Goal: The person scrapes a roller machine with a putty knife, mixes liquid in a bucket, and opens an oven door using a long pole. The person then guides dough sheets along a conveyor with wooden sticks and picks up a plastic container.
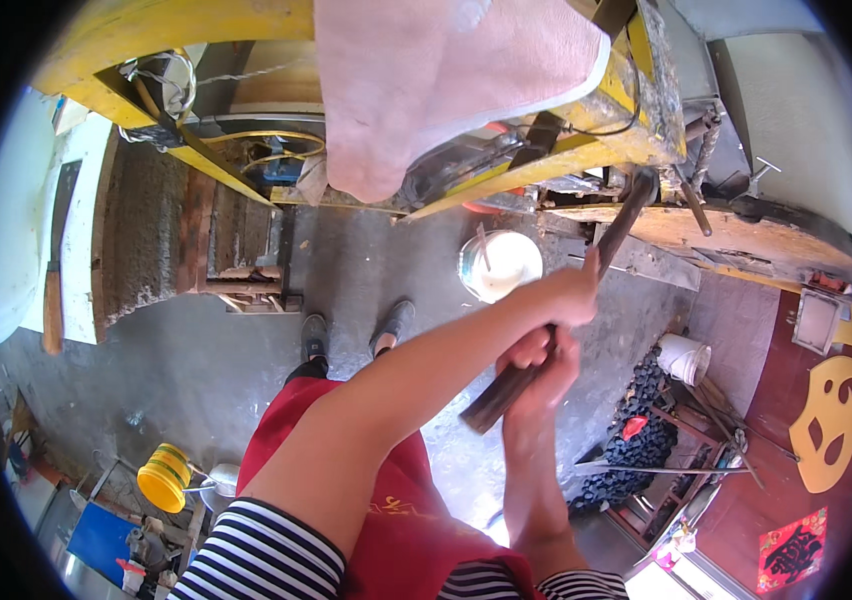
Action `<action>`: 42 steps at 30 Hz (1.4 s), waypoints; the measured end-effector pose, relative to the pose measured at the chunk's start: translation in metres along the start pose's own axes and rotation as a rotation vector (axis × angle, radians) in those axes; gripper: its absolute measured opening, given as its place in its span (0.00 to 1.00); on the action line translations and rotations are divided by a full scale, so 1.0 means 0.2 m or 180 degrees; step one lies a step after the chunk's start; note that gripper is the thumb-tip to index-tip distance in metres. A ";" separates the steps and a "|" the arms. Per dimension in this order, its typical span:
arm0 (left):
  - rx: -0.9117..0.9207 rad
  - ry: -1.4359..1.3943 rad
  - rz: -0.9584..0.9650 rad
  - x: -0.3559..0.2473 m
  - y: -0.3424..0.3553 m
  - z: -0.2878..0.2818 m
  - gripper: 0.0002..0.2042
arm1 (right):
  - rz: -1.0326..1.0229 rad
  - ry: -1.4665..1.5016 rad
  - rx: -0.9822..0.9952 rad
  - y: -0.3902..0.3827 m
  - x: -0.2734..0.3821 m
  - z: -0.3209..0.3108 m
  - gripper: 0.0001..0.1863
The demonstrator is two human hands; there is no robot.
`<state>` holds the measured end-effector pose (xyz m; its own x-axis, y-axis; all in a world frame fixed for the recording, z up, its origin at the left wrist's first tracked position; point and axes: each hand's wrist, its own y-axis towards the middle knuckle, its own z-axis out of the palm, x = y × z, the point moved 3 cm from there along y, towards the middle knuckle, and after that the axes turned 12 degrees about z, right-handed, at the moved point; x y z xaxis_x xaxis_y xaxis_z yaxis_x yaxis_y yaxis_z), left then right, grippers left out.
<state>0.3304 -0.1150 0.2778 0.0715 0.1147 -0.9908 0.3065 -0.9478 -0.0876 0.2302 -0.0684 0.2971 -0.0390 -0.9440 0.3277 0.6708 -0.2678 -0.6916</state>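
Both my hands are wrapped round a thick, dark wooden handle point(622, 228) that slants from near my body up to the right. My left hand point(571, 297) grips it higher up, with the left forearm crossing in front of me. Lower down, near the butt end, my right hand point(543, 365) is closed on it. The handle's far end reaches a dark, rounded part beside the yellow metal frame point(546, 165); which kind of tool this is, I cannot tell. A pinkish, hide-like sheet point(416, 90) hangs over the frame.
A white bucket point(499, 266) stands on the floor ahead. At the left, a long knife point(54, 270) lies on a white board. Behind on the right are a heap of black coal-like lumps point(636, 440) and a small white bucket point(684, 359). A yellow bucket point(164, 478) sits at lower left.
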 end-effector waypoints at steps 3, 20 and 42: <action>0.0029 0.0068 0.0159 0.07 -0.18 0.17 0.39 | 0.0180 0.0095 0.0058 -0.11 -0.11 -0.05 0.11; -0.0090 -0.2839 -0.0270 0.15 -0.49 0.46 0.37 | 0.0375 -0.1437 -0.1109 -0.44 -0.18 -0.39 0.15; 0.0623 -0.3279 -0.1262 0.30 -1.17 1.00 0.23 | 0.1178 -0.5016 -0.2936 -1.64 -0.52 -1.75 0.27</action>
<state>0.0728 0.0548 0.2188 -0.8455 0.2038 -0.4935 -0.0277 -0.9398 -0.3406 -0.2452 0.0498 0.2635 0.9944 -0.0895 -0.0557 -0.1000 -0.6324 -0.7682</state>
